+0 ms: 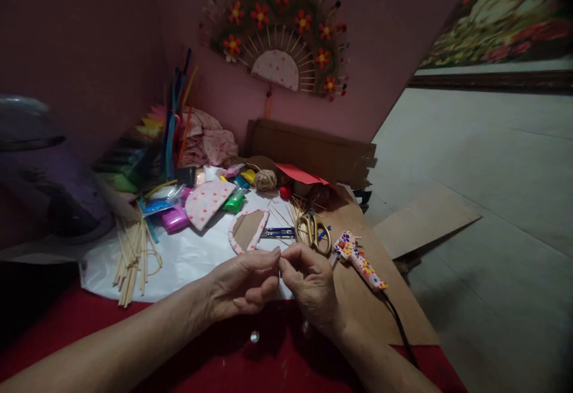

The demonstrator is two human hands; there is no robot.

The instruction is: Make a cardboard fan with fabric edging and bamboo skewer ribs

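Observation:
My left hand (250,279) and my right hand (311,282) meet fingertip to fingertip over the front edge of the white sheet (183,268). Both are pinched closed; whatever sits between the fingertips is too small to make out. Just beyond them lies a cardboard half-round edged with dotted cloth (249,232). Beside it are gold-handled scissors (313,232) and a blue tool (277,233), partly overlapped by the handles. A flower-patterned glue gun (360,260) rests to the right of my right hand. Below my hands, a small shiny round piece (255,336) is on the red cloth (215,357).
Wooden sticks (129,262) lie at left. Behind are a dotted cloth-covered half-round (208,202), coloured clay packets (175,219), a twine ball (265,179) and pipe cleaners (172,124). A flowered fan decoration (275,71) hangs on the pink board. The glue gun's cord (398,321) runs toward the front.

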